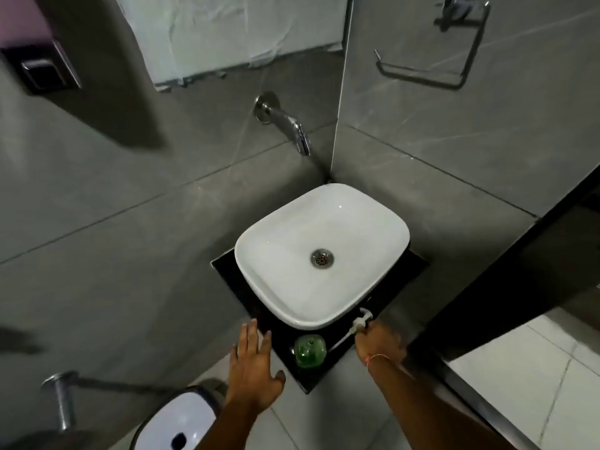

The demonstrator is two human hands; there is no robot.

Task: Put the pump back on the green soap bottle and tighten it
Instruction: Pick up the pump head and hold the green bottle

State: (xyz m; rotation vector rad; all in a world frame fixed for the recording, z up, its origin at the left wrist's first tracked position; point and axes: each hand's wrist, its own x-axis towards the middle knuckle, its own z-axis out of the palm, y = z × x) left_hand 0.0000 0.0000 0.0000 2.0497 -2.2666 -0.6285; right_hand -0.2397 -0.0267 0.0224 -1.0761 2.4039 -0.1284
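The green soap bottle [309,349] stands upright on the black counter [328,368], in front of the white basin, with its neck uncovered. The white pump [361,323] lies to the bottle's right, its thin tube trailing down towards the bottle. My right hand [378,341] has its fingers closed on the pump's collar. My left hand [255,365] hovers left of the bottle with fingers spread, holding nothing and not touching the bottle.
A white basin [285,241] with a metal drain fills most of the small counter. A chrome tap [292,125] juts from the grey tiled wall above it. A white-lidded bin [177,423] sits on the floor at lower left, a dark door frame at right.
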